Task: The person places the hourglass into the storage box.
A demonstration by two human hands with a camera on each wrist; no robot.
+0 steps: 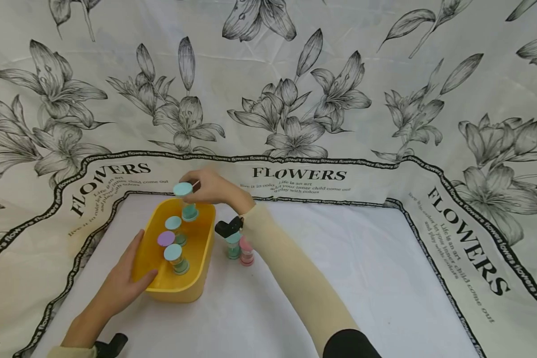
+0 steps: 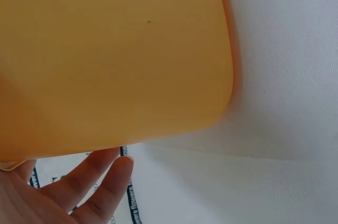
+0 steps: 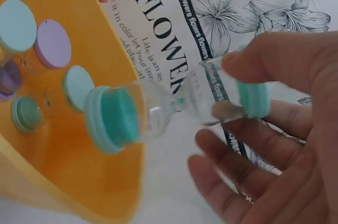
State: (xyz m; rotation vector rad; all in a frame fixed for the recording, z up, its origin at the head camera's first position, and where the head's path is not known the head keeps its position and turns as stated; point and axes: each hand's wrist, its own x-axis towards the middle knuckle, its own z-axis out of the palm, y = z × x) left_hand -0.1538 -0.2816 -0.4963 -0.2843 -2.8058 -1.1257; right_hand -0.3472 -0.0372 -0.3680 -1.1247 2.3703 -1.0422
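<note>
Over the far end of a yellow bin (image 1: 198,281), my right hand (image 1: 212,186) pinches a teal-capped sand timer (image 1: 190,211). Its clear glass bulbs and narrow waist show up close in the right wrist view, tilted, with thumb and fingers at one cap. Inside the bin stand a light-blue-topped sand timer (image 1: 173,252), a purple-topped one (image 1: 166,238) and another light-blue-topped one (image 1: 173,222). My left hand (image 1: 123,283) holds the bin's near left side, thumb over the rim and fingers outside. The left wrist view shows fingers (image 2: 108,187) beyond the bin's wall.
To the right of the bin, a teal sand timer (image 1: 233,250) and a pink sand timer (image 1: 247,254) stand side by side, partly behind my right wrist. White cloth (image 1: 331,258) covers the table, with a flower-printed border (image 1: 300,176) and backdrop beyond.
</note>
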